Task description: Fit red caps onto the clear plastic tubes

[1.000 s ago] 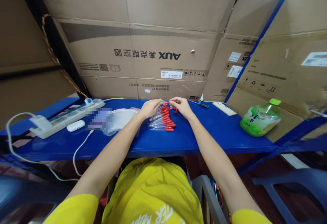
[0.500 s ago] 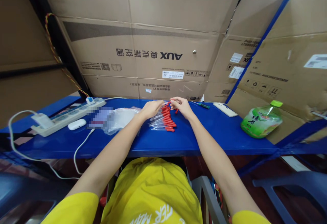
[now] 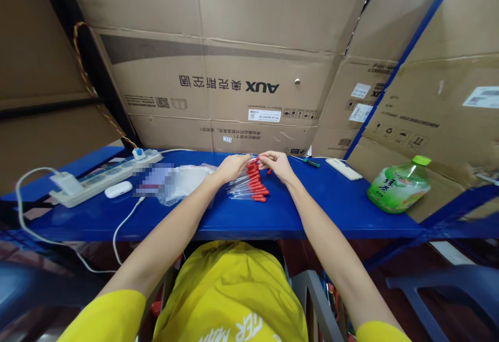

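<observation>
A row of clear tubes with red caps (image 3: 252, 186) lies on the blue shelf (image 3: 331, 207) in front of me. My left hand (image 3: 232, 167) rests at the far left end of the row, fingers curled onto the top tube. My right hand (image 3: 277, 164) is just right of it, fingertips pinched at a red cap at the top of the row. The two hands nearly touch. What sits between the fingertips is too small to make out fully.
A clear plastic bag (image 3: 183, 182) lies left of the tubes. Farther left are a white earbud case (image 3: 117, 189) and a power strip (image 3: 97, 180) with cables. A green drink bottle (image 3: 397, 185), a white remote (image 3: 343, 168) and a small screwdriver (image 3: 311, 162) lie to the right. Cardboard boxes (image 3: 234, 87) close off the back.
Both hands have stayed at the top of the tube row, with only small finger movement. The view has shifted slightly.
</observation>
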`<state>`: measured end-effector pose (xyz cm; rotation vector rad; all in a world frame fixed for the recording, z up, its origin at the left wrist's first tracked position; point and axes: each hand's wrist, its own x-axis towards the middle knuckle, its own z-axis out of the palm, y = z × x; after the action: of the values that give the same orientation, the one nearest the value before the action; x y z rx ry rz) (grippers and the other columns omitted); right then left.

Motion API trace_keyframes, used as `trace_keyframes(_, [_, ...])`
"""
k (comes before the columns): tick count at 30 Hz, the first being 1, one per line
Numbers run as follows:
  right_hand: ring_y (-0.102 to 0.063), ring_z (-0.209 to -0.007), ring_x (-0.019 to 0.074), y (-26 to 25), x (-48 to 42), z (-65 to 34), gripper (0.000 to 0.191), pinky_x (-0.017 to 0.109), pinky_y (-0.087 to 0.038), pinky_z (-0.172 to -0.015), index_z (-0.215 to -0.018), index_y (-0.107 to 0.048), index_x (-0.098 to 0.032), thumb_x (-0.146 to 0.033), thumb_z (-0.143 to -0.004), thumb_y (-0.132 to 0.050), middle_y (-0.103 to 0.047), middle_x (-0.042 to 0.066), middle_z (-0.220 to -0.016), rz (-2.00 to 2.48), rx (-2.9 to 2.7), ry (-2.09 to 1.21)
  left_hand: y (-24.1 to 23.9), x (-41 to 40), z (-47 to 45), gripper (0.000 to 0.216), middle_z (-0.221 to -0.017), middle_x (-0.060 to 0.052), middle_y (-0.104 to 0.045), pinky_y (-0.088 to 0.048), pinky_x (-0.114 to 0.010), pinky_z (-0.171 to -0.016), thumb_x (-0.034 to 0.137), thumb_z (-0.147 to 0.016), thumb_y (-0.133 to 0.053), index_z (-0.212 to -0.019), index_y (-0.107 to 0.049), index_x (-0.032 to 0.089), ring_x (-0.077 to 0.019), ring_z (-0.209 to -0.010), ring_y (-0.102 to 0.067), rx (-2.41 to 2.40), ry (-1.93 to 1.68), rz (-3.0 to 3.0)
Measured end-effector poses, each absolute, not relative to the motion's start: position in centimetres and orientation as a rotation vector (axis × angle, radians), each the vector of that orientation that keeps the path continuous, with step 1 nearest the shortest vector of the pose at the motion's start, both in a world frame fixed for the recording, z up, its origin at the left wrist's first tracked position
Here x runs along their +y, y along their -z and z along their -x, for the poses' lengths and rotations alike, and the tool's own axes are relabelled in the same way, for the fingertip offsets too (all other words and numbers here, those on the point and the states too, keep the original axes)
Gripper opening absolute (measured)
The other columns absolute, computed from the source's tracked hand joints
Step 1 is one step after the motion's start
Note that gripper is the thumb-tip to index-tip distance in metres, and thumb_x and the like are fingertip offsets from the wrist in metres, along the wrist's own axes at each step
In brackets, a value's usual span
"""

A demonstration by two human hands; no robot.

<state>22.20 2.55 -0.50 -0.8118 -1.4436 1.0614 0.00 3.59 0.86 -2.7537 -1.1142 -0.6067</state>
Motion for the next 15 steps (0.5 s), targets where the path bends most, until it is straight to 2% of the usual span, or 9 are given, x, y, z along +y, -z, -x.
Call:
trace_keyframes(7, [-0.075, -0.067, 0.0201, 0.45, 2.48, -22.20, 0.050, 0.037, -0.067, -0.073, -0.088, -0.077, -0.018, -0.059, -0.064, -0.091, -0.078, 0.005, -0.075, 0.803, -1.476, -1.056, -0.87, 3.75, 0.14, 0.041, -0.098, -0.012, -0.075, -0.042, -0.030, -0.074, 0.040, -0.111, -0.027, -0.105, -0.063, 0.021, -0.0259, -0.092, -0.071, -1.084, 0.607, 2.763])
trace_keyframes(15, [-0.075, -0.067, 0.0204, 0.51, 2.53, -21.99, 0.051, 0.038, -0.068, -0.073, -0.089, -0.078, -0.018, -0.059, -0.063, -0.092, -0.077, 0.004, -0.073, 0.792, -1.452, -1.046, -1.21, 3.36, 0.02, 0.038, -0.099, -0.011, -0.075, -0.042, -0.030, -0.074, 0.037, -0.110, -0.029, -0.103, -0.063, 0.021, -0.0251, -0.093, -0.071, -1.085, 0.603, 2.779])
